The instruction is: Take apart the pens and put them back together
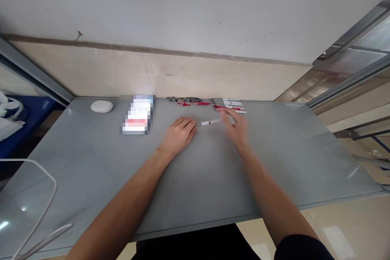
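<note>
On the grey table, a thin pen with a white and clear barrel (210,122) lies nearly level between my two hands. My left hand (180,133) is closed over its left end, knuckles up and palm near the tabletop. At the pen's right end is my right hand (236,128), blurred by motion, its fingers bent toward the barrel; whether they grip it I cannot tell. Just beyond that hand lies a row of several white and red pens (227,103). Left of the row, red pen parts (193,103) and dark pen parts (184,99) lie along the back edge.
A phone with a blurred-out lit screen (137,114) lies left of my left hand. Farther left sits a white rounded case (101,106). A white cable (50,207) curves over the table's left front. The tiled wall (213,75) closes off the back edge.
</note>
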The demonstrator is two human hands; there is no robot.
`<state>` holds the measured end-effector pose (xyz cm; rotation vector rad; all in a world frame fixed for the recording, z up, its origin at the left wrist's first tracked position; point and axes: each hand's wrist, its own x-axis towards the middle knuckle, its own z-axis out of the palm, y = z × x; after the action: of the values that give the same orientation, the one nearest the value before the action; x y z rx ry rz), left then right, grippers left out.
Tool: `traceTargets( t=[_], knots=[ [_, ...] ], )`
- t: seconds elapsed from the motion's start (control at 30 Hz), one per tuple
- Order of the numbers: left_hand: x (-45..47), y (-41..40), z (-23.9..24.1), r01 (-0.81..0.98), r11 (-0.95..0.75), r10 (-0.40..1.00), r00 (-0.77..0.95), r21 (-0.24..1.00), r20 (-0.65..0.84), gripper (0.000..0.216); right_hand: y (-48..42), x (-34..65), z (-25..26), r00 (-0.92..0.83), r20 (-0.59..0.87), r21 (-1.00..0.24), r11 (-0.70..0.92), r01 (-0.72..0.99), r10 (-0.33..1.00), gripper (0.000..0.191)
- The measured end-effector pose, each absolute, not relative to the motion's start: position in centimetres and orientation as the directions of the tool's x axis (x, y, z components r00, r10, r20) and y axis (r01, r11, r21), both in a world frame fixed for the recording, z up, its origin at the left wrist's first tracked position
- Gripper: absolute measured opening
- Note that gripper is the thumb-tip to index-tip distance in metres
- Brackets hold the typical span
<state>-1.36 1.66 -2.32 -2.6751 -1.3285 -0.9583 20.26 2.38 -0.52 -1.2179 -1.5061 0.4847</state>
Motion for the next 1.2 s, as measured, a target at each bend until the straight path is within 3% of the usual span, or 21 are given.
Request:
traceTargets(
  t=[0.07,0.13,0.27,0.5,0.7,0.93,1.2],
  knots=[
    [-1.3,1.7,-2.4,0.725,-0.640,0.722,0.455,0.254,0.521,0.027,1.5,20.0,-0.6,-0.141,0.595,-0.551,0.530,0.645,0.791,0.022],
    [-1.3,1.7,-2.4,0.721,-0.646,0.715,0.459,0.249,0.527,0.027,0.8,19.3,-1.0,-0.316,0.601,-0.356,0.600,0.716,0.734,0.025],
    [-1.2,1.6,-2.5,0.708,-0.665,0.700,0.479,0.238,0.530,0.028,0.6,18.0,-2.0,-0.412,0.595,-0.177,0.613,0.770,0.690,0.033],
    [-1.4,1.7,-2.5,0.719,-0.643,0.731,0.475,0.264,0.490,0.032,1.8,18.7,-2.1,-0.442,0.558,-0.168,0.618,0.768,0.702,0.031],
    [-1.6,1.4,-2.3,0.837,-0.508,0.812,0.385,0.206,0.439,0.046,3.3,21.1,-1.9,-0.434,0.537,-0.123,0.576,0.808,0.723,0.026],
    [-1.6,1.4,-2.8,0.895,-0.418,0.882,0.358,0.158,0.305,0.050,5.0,24.6,-2.2,-0.376,0.555,-0.019,0.463,0.886,0.742,0.024],
    [-1.6,1.5,-2.7,0.897,-0.412,0.891,0.360,0.159,0.276,0.050,5.9,26.7,-2.1,-0.307,0.477,0.035,0.332,0.943,0.824,0.025]
  ],
)
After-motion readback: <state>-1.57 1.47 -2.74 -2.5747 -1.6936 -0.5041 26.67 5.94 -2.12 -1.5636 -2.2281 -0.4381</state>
